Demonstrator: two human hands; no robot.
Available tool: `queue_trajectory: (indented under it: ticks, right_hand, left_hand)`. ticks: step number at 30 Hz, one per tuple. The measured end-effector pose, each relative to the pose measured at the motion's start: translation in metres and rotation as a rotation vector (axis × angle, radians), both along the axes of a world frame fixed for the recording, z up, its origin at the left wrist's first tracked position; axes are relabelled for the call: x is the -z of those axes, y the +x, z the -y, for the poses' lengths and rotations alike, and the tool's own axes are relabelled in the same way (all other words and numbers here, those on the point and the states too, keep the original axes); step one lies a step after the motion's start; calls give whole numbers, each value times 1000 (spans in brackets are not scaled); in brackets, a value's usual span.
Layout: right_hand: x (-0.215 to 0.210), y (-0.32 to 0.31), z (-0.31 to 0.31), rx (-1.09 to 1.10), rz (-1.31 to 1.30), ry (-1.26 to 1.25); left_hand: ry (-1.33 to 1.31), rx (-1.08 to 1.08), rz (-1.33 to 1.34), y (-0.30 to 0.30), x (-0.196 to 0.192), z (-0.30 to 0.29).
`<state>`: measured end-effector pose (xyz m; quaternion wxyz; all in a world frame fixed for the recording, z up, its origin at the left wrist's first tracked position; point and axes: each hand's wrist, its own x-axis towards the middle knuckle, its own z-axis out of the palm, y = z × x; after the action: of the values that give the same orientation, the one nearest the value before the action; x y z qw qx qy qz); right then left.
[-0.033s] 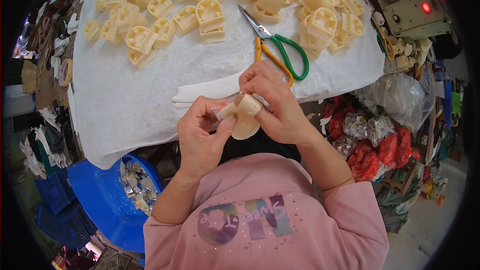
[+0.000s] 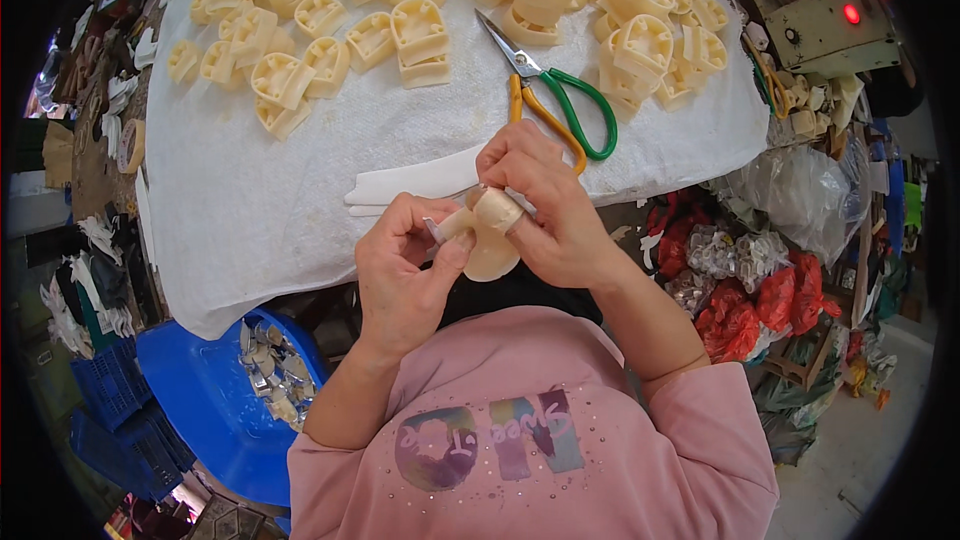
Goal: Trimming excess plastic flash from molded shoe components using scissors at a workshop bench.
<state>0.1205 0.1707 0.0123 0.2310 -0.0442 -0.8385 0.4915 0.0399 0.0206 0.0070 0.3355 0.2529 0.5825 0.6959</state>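
Close in front of my body, above my lap, both hands are on a rounded cream plastic piece. My left hand is closed, thumb and fingers pinching its left side, where a pale strip end sticks out. My right hand is closed on its upper right side. A cream band lies at the right thumb; I cannot tell whether it is wrapped on the thumb or part of the piece. Just beyond the hands, white strips and scissors with green and yellow handles lie on the table.
Many D-shaped hollow cream plastic pieces lie across the far side of the white cloth. A blue tub with metallic bits stands lower left. Red and clear plastic bags crowd the right. A box with a red light stands far right.
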Motion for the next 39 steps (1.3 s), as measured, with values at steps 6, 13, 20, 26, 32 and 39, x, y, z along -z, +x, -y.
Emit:
queue_trajectory:
  ticks: [6, 13, 20, 26, 32, 39]
  right_hand:
    - [17, -2, 7, 9, -25, -385]
    - [7, 5, -12, 8, 43, -377]
    - [-4, 4, 4, 128, 6, 121]
    - [5, 12, 8, 54, -10, -290]
    - [-5, 12, -9, -57, 53, -647]
    - [-3, 12, -12, -115, 16, -439]
  left_hand:
    - [89, 45, 111, 1, 1, -3]
    - [-4, -10, 187, -5, -2, 0]
    - [1, 35, 111, 4, -3, -4]
    - [-41, -60, -341, 0, -2, -3]
    - [81, -174, -948, -11, 6, 4]
    - [237, -116, -1006, -13, -2, 9]
